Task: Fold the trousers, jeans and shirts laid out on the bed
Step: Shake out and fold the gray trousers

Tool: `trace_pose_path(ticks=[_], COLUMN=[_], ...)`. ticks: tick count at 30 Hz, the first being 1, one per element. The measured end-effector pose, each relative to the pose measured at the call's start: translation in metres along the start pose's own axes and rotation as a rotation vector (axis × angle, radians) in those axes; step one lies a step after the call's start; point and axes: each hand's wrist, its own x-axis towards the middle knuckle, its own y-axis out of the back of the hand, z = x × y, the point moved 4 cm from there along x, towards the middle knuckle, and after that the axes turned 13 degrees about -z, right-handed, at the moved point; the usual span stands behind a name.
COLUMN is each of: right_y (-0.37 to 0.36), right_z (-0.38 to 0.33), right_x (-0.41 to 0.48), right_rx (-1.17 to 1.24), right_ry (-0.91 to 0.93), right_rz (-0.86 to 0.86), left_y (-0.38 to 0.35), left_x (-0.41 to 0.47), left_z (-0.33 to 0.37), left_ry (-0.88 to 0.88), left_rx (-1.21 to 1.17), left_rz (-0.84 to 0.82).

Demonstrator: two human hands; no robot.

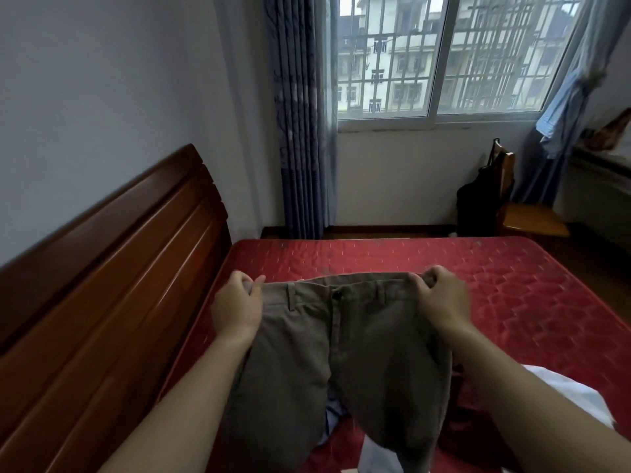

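I hold up a pair of grey-brown trousers (341, 346) by the waistband, front side toward me, over the red quilted mattress (495, 302). My left hand (235, 307) grips the left end of the waistband. My right hand (444, 295) grips the right end. The legs hang down toward me and out of the bottom of the view. A blue garment (333, 421) shows between the two legs, lying on the bed. A white garment (573, 397) lies at the near right, partly hidden by my right forearm.
A dark wooden headboard (112, 268) runs along the left. Beyond the bed stand a curtain (300, 114), a barred window (444, 52) and a wooden chair (526, 213) with a black bag (478, 206) hung on it.
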Motion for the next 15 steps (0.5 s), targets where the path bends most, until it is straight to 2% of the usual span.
trace_pose_path(ticks=[2,4,6,8,10,13,15], right_y=[-0.008,-0.015,-0.028,-0.043,-0.058,-0.072,-0.076], right_z=[-0.006,-0.029,-0.067,-0.102,-0.117,-0.102,-0.083], right_x=[0.0,0.003,0.004,0.002,-0.001,-0.005,-0.007], right_rx=[0.102,0.249,0.382,0.486,0.702,0.98,1.022], right_ry=[-0.028,0.049,0.164,0.275,0.276,0.138,0.1], right_rz=[-0.018,-0.053,-0.154,-0.249,-0.395,-0.593,-0.599], left_y=[-0.007,-0.009,-0.009,-0.015,-0.026,-0.043,-0.049], left_x=[-0.007,-0.012,-0.013,-0.011,-0.01,-0.008,-0.005], left_z=[0.012,0.032,0.061,0.086,0.097,0.079,0.059], left_ry=[0.013,-0.069,-0.196,-0.306,-0.37,-0.388,-0.325], left_rx=[-0.117,-0.199,-0.306,-0.519,-0.632,-0.434,-0.322], left_rz=[0.055,0.1,0.072,-0.055,-0.212,-0.225,-0.158])
